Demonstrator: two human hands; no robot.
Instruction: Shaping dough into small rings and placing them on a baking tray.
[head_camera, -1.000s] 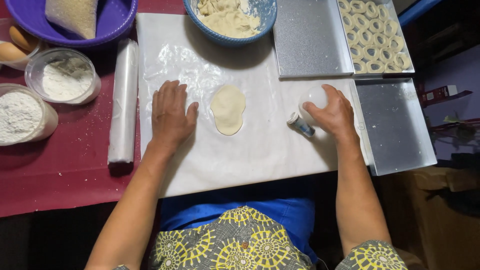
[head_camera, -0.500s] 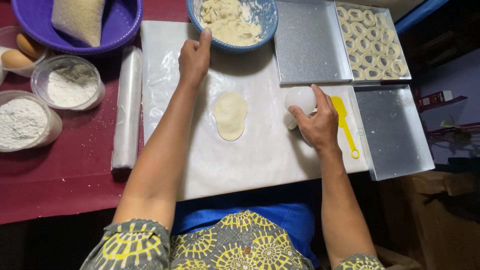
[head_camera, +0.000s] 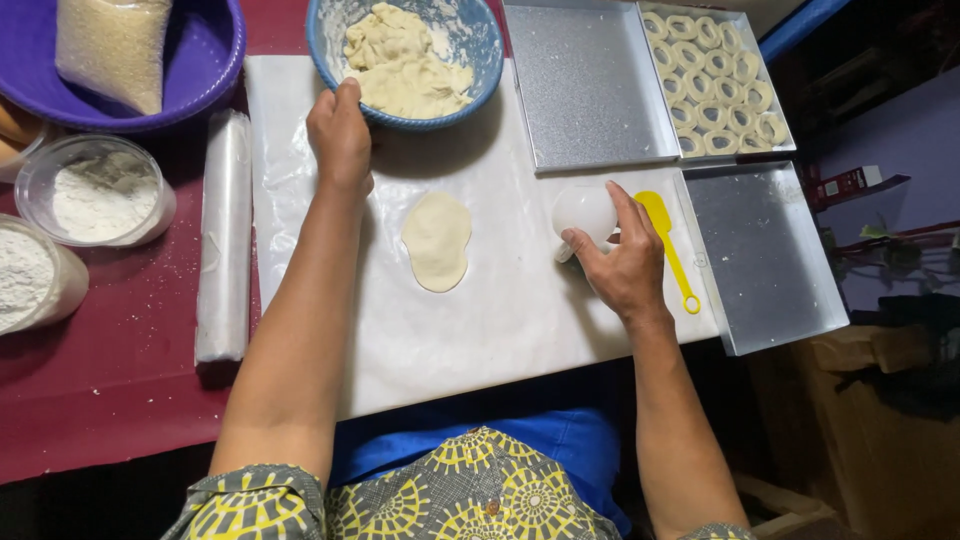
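Left hand (head_camera: 340, 135) grips the blue bowl (head_camera: 330, 60) rim; right hand (head_camera: 622, 262) clasps what looks like a white cup (head_camera: 585, 210). Tugging could tip dough (head_camera: 405, 65) onto the bench.

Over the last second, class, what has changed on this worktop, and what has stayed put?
The left hand left the sheet beside the flattened dough and reached up to the rim of the blue bowl. The right hand shifted from a small cutter to a white plastic cup, which it now touches; a yellow tool came into view. The dough, trays and flour tubs stayed put.
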